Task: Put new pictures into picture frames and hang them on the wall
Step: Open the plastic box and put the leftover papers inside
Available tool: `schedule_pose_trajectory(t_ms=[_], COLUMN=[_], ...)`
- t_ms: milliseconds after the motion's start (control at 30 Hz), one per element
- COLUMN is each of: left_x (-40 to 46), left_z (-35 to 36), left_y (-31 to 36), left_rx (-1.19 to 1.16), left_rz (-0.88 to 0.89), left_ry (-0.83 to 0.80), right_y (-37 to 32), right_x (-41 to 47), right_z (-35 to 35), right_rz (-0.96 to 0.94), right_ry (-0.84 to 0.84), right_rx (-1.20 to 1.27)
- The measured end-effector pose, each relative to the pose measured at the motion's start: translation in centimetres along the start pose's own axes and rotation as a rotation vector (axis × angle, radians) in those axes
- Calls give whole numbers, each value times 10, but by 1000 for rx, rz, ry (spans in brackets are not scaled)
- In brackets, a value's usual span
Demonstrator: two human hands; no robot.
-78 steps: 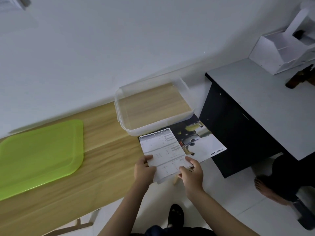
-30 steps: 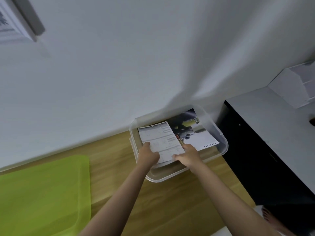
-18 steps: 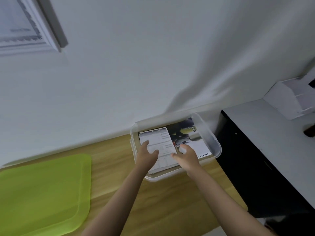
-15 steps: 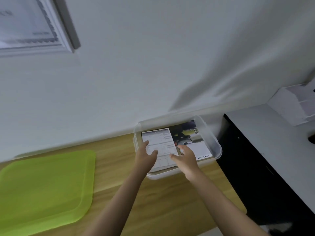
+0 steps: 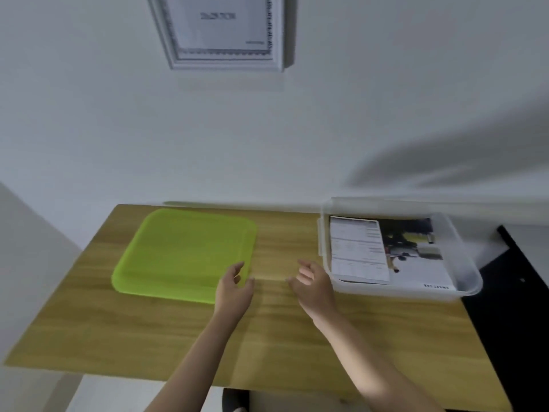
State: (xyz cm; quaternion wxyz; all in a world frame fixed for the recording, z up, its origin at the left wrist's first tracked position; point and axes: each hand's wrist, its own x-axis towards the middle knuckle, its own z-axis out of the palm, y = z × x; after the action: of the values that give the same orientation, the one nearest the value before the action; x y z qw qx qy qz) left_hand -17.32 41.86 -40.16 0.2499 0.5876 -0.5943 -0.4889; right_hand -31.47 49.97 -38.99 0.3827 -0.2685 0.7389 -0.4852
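Printed pictures (image 5: 386, 251) are laid in the clear bin (image 5: 463, 263) at the desk's (image 5: 118, 337) right edge; left hand (image 5: 233, 288) and right hand (image 5: 313, 285) are held loosely spread, empty, mid-desk.

A plain home or office room: a wood-grain counter (image 5: 297, 337) against a bare white wall (image 5: 356, 114); a framed certificate (image 5: 221, 28) hanging above; a clear plastic box (image 5: 463, 263) of printed sheets (image 5: 356, 248); a black cabinet (image 5: 511, 322) beside
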Motion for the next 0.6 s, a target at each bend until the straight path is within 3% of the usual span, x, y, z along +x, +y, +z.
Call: schedule_pose_trajectory(t_ms=[200,467,600], left_x=[43,141,169], left_z=[-78,-193,-222], left_y=[-43,-83,-93], left_rx=[35,239,307], left_rz=[-65,-235,-317], left_ry=[94,219,181], right_y=[-4,-8,-7], right_x=[18,66,77], right_z=[65,153,179], right_rz=[52,169,266], right_ry=[-29,59,91], right_rx=[-109,-319,-439])
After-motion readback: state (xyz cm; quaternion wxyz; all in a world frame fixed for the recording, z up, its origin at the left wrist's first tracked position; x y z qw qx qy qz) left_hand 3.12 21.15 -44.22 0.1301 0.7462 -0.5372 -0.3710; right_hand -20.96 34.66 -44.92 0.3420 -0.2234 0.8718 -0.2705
